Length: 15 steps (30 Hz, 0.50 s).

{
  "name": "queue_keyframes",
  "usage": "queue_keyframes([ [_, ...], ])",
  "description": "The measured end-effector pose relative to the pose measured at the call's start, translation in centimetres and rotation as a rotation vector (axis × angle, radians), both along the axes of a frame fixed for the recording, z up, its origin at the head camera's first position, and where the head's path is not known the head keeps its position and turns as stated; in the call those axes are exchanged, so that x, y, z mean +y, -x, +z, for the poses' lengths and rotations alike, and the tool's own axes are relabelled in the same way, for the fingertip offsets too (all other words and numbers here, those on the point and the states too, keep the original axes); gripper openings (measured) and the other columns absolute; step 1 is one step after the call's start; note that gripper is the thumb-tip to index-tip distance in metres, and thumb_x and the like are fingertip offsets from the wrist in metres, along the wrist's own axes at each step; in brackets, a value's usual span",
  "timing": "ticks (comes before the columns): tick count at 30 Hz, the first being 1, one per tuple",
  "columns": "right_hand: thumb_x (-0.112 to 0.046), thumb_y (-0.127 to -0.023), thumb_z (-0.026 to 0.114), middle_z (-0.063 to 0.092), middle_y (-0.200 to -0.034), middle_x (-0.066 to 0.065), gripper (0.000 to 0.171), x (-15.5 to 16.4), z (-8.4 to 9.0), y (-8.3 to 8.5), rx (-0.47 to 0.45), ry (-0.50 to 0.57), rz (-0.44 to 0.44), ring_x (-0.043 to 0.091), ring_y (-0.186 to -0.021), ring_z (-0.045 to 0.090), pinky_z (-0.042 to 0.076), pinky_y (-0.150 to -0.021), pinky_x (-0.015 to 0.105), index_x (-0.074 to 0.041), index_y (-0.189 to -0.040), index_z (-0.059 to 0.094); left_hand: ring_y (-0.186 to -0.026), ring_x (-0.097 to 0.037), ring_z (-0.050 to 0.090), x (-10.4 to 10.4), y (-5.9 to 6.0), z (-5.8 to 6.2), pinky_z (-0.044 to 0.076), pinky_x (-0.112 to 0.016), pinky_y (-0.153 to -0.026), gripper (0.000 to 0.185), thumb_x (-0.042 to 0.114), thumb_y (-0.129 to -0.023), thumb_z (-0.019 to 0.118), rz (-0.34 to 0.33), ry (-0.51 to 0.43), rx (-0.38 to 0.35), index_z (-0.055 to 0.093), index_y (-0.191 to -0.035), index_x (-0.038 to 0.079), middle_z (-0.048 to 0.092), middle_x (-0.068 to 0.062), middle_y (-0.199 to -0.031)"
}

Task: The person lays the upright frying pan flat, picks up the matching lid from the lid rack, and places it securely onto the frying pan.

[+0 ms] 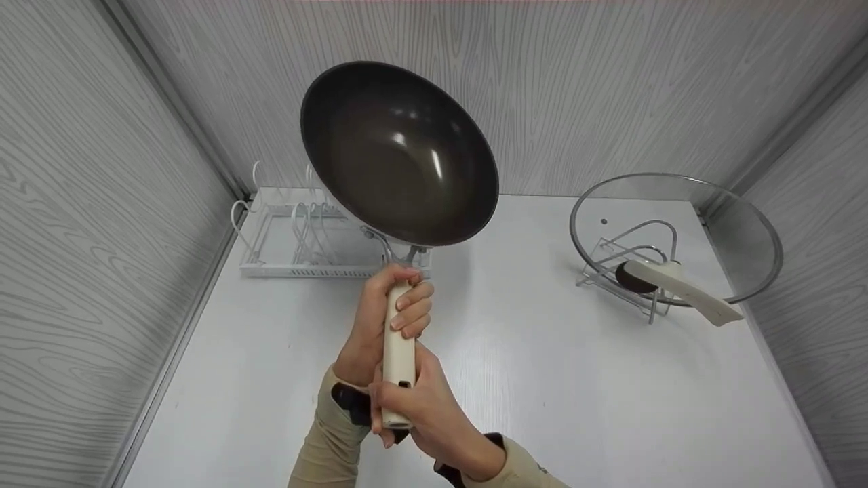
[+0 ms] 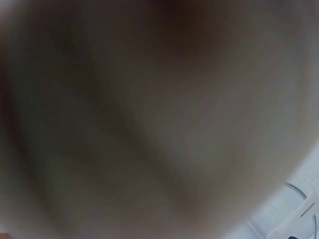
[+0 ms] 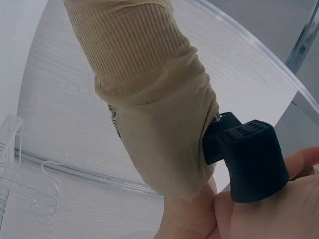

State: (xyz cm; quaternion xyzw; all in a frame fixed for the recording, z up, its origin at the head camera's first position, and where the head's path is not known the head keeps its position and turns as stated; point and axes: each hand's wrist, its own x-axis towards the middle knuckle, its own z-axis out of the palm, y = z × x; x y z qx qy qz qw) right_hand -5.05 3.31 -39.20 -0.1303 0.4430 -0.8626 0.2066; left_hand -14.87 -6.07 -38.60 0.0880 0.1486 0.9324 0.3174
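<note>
A frying pan [image 1: 400,156] with a dark brown inside and a cream handle [image 1: 400,342] is held up, its bowl tilted toward me. My left hand [image 1: 380,318] grips the handle near the bowl, fingers curled round it. Lower down, my right hand [image 1: 424,400] wraps the handle's end, thumb lying across it. Behind the pan, a white wire rack [image 1: 319,272] is partly covered by the bowl. In the right wrist view, a beige sleeve [image 3: 154,114] and a black wrist camera [image 3: 254,159] sit close in front. Something blurred and very near fills most of the left wrist view.
At the right, a glass lid [image 1: 746,217] leans on a small wire stand [image 1: 620,291], with a cream spatula-like piece [image 1: 698,295] at its knob. Grey wood-grain walls [image 1: 610,88] enclose the white table [image 1: 529,379] at the back and both sides.
</note>
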Motion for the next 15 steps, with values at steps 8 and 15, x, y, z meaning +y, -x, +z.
queue_keyframes([
  [8,-0.002,-0.087,0.057,0.058,-0.072,0.006,0.025,0.22,-0.09,0.19,-0.023,-0.020,0.017,0.008,-0.050,0.060,0.052,-0.043,0.022,0.003,-0.106,0.042,-0.034,-0.008,0.040,0.24,0.28,-0.55,0.042,-0.021,-0.034,0.031,0.005,-0.097,0.026,-0.023,-0.082,-0.023,0.037,-0.068,0.009,0.033,0.002,-0.052],
  [15,-0.004,-0.088,0.059,0.058,-0.077,0.009,0.035,0.54,-0.18,0.30,-0.039,-0.024,0.035,0.009,-0.051,0.061,0.054,-0.046,0.024,0.003,-0.116,0.039,-0.034,-0.008,0.038,0.52,0.50,-1.00,0.042,-0.021,-0.034,0.029,0.006,-0.096,0.025,-0.048,-0.146,-0.003,0.039,-0.071,0.007,0.028,0.003,-0.054],
])
